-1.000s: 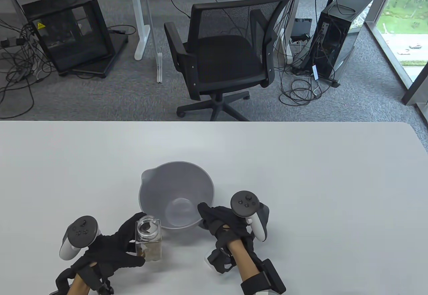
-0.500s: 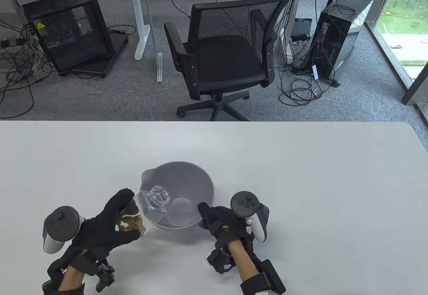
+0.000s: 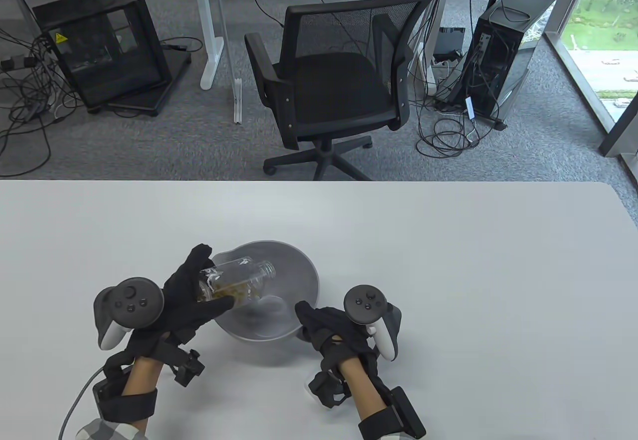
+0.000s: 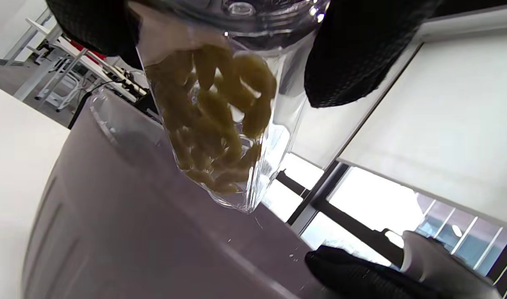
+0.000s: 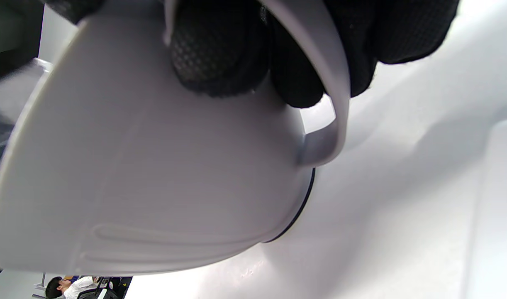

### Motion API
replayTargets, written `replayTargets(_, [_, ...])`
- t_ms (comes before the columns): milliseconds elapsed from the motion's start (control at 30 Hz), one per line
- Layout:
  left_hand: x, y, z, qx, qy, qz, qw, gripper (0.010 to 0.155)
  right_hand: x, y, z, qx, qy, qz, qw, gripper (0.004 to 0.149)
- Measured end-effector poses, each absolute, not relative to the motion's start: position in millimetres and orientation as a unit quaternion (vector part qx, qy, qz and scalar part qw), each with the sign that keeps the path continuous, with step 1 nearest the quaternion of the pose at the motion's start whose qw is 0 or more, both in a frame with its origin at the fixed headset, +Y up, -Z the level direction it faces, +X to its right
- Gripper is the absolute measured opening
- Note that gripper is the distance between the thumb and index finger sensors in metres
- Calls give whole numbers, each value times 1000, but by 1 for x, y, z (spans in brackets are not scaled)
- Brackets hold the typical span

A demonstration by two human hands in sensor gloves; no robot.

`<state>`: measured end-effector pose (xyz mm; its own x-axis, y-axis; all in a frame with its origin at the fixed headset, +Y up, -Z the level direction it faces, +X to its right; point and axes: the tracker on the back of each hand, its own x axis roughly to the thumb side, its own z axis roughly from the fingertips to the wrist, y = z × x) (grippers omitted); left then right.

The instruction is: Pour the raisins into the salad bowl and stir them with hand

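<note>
The left hand [image 3: 192, 295] is clamped round a clear jar [image 3: 234, 284], fingers and thumb curled about its base end, and holds it tipped close to level over the grey salad bowl [image 3: 299, 265], with the open mouth pointing across the bowl's inside. The raisins [image 3: 227, 291] are bunched in the jar's body; in the left wrist view they [image 4: 214, 120] lie heaped along the lower wall, and I can see none lying in the bowl yet, so the pour looks barely begun. The right hand [image 3: 331, 328] is curled round the bowl's handle [image 5: 320, 83] at the near right rim, steadying the bowl where it sits on the desk [image 3: 448, 260]. The likeliest trouble is a clump: the raisins look stuck together, and if the jar is tipped steeply or shaken to free them they may come out in one lump, bounce off the sloped wall and land outside. The jar's neck is narrower than its body, so a lump may also jam there and tempt a harder shake. The mouth sits over the bowl's middle, which gives some margin, but swinging the jar toward the far rim would lose it. The grip is near the jar's bottom, so the smooth plastic could twist or slip as the load shifts forward. If the right hand lets go early, the light bowl may skid or rock.
</note>
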<state>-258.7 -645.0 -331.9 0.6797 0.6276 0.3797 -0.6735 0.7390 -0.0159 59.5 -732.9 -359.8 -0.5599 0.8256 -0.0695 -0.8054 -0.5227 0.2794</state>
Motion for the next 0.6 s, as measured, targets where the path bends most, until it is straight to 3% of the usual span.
replayTargets(133, [-248,-652,-332,60,-189,331,923,99,60,-733,-360,36,140,872,467,61])
replayTargets(400, [-220,-626,-325,54,-239,213,946,94,60,-733,-360,36,140,872,467,61])
replayTargets(600, [-187,-606,-343,-44,-237,133,961,97,60,-734,-360,36,141,872,468,61])
